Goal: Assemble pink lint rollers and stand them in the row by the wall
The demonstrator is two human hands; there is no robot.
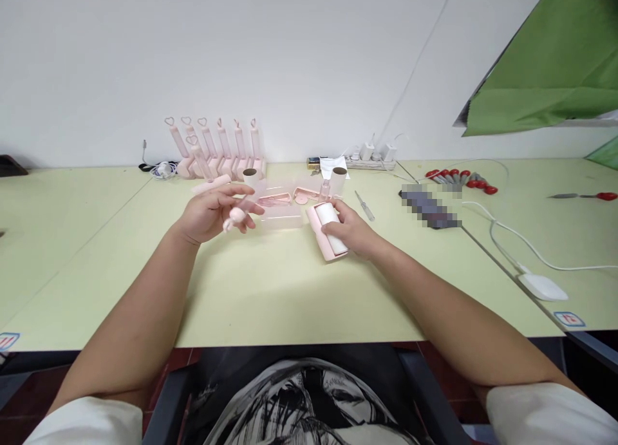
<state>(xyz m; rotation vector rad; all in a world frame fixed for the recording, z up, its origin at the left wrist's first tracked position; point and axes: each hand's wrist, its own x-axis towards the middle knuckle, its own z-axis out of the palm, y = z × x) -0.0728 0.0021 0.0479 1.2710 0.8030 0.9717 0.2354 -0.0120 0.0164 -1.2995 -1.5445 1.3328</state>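
My left hand [212,213] is raised over the desk, its fingers partly spread around a pink handle piece [235,217] with a knobbed, loop-like end. My right hand [355,229] grips a pink lint roller head [320,234] with a white roll [333,227] set in it. A clear stub [324,190] sticks up from the roller head's far end. Between the hands and farther back lies a clear plastic tray [280,221] with pink curved parts [275,200] in it. Two cardboard tubes, one on the left [250,176] and one on the right [338,179], stand behind.
Several finished-looking pink lint rollers [222,142] stand by the wall at left. A small screwdriver [364,205] lies right of my right hand. Beyond are a power strip [371,163], a phone [429,208], red-handled tools [454,176] and a white charger [543,286] with its cable.
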